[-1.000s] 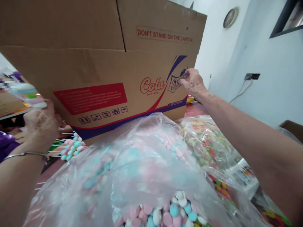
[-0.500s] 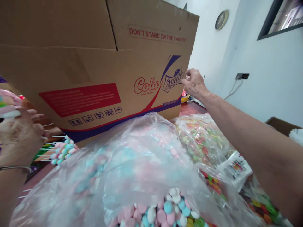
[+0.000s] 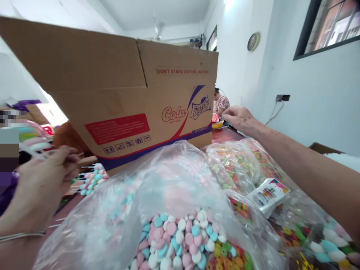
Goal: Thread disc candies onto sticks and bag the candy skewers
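My left hand (image 3: 42,180) is closed round thin white sticks with pastel sweets on them (image 3: 29,140) at the left edge. My right hand (image 3: 239,118) reaches out past the right end of a big cardboard carton (image 3: 126,112) printed "Cola Sprite", its fingers partly curled, nothing seen in them. In front of me lies an open clear plastic bag (image 3: 168,195) full of pink, blue and white round sweets (image 3: 180,240). A second bag of green and orange sweets (image 3: 233,165) sits under my right forearm.
Sticks of pastel sweets (image 3: 92,180) lie on the table left of the carton. A labelled packet (image 3: 268,193) and more coloured sweets (image 3: 309,236) lie at the right. Another person (image 3: 221,102) sits behind the carton. A wall runs along the right.
My right hand has come off the carton's right edge and dropped lower. The view has tilted up, showing the carton's top edge and the room behind. My left hand has moved slightly right.
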`<state>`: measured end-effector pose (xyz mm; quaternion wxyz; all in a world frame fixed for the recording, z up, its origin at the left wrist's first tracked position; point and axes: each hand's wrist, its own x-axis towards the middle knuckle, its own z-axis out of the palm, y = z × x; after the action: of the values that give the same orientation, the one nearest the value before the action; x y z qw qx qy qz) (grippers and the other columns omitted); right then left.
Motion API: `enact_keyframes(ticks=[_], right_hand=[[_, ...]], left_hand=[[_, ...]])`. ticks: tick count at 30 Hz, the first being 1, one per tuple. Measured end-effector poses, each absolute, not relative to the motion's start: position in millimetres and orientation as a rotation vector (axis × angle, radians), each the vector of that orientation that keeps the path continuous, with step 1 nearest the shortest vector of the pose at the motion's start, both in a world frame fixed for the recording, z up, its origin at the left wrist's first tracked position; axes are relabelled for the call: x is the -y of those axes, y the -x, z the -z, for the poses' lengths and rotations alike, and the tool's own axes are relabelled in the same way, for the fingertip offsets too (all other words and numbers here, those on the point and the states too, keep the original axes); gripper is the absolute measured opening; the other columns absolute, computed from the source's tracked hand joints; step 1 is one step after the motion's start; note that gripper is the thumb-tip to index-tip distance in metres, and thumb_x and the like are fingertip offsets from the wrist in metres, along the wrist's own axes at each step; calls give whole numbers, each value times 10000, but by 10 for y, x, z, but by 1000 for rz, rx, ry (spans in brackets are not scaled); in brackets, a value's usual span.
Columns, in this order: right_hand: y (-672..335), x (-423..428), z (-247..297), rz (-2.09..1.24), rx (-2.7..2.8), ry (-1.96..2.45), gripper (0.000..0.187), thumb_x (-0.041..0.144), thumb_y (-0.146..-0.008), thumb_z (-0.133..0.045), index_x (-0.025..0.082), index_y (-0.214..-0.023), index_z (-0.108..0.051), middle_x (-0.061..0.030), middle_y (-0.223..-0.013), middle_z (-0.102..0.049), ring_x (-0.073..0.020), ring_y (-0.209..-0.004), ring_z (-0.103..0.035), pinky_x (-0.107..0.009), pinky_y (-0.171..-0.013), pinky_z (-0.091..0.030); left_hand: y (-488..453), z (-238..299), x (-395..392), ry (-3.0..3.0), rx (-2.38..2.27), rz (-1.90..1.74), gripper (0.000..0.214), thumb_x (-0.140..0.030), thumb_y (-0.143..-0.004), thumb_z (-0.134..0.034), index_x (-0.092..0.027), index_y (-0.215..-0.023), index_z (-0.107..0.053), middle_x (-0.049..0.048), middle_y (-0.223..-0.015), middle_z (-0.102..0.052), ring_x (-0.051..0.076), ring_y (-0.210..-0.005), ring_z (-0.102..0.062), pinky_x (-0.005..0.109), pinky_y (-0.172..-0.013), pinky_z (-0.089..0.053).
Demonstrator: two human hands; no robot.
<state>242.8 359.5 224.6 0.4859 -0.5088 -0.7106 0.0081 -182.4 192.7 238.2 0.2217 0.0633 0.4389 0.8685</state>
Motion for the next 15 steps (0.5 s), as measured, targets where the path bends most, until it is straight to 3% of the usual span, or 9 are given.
enact_keyframes(ticks=[3,6,12,15], right_hand=[[-2423,-3256,-2134,-95,1794,1194,252,344,-782,-562,147,-843,-707,-13,-706,-648,-157,-651,-555,-276,-621,-426],[-2329,-2844,-1970,-225,1931,1100,248,358,-805,-557,168,-884,-695,-21,-827,-683,-165,-731,-593,-262,-649,-443],[-2008,-1813,-1551,-442,2190,944,205,291,-883,-474,174,-894,-643,-42,-893,-661,-181,-859,-593,-300,-790,-441],[-1909,-1351,-1314,-707,2171,991,244,339,-925,-436,185,-930,-625,-31,-864,-657,-177,-835,-598,-294,-766,-445]], left_hand=[[1531,-2370,-1650,-615,-1183,-2027,199,28,-814,-531,-15,-644,-625,-5,-477,-596,-18,-303,-340,54,-357,-167],[1154,-2203,-1417,-811,-1111,-1775,148,21,-764,-528,-53,-746,-655,-1,-512,-581,-1,-303,-305,80,-323,-179],[210,-1546,-977,-742,-908,-1343,68,-161,-709,-632,-129,-765,-611,-20,-570,-548,16,-357,-268,125,-328,-187],[-169,-1158,-747,-686,-866,-1194,151,-257,-722,-680,-143,-776,-598,-29,-583,-548,17,-371,-267,139,-343,-175]])
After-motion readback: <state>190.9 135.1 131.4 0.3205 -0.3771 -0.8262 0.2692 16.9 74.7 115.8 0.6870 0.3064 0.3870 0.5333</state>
